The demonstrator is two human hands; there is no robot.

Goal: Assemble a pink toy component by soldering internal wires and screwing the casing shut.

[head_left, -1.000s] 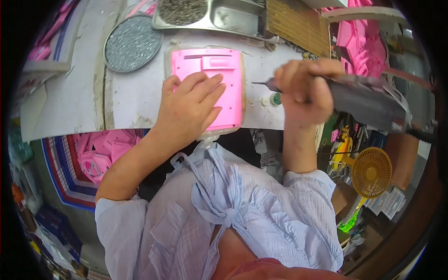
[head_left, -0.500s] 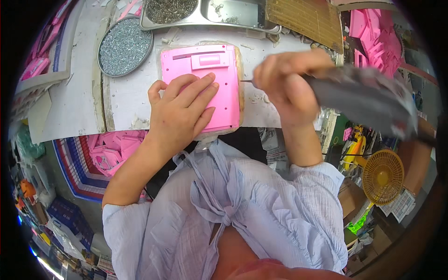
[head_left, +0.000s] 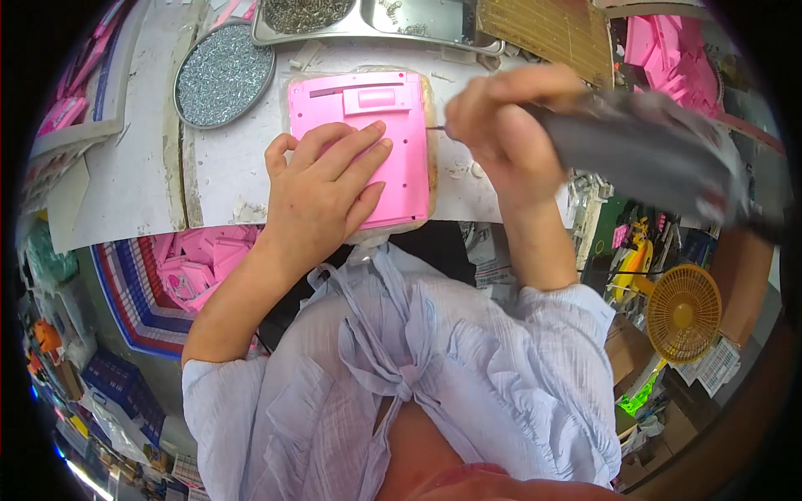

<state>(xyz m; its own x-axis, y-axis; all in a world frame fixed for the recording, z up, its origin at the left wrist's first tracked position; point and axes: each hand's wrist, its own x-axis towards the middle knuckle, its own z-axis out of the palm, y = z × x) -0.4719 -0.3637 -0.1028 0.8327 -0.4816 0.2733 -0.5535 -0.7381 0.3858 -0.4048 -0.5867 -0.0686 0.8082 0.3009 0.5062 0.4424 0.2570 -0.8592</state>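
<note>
A pink plastic casing lies on a padded, plastic-wrapped block on the white worktable. Small dark screw holes dot its face, and a raised rectangular part sits near its far edge. My left hand rests flat on the casing, fingers spread. In my right hand is a dark grey power screwdriver, held sideways and blurred toward its rear. Its thin bit points left and reaches the casing's right edge; whether it touches, I cannot tell.
A round dish of small silvery screws stands at the back left. Behind the casing sits a metal tray with small metal parts. Pink pieces fill a striped basket below the table's left side. A yellow fan is at right.
My right hand and the screwdriver have shifted slightly away from me and to the left, bringing the bit to the casing's edge. My left hand stays on the casing.
</note>
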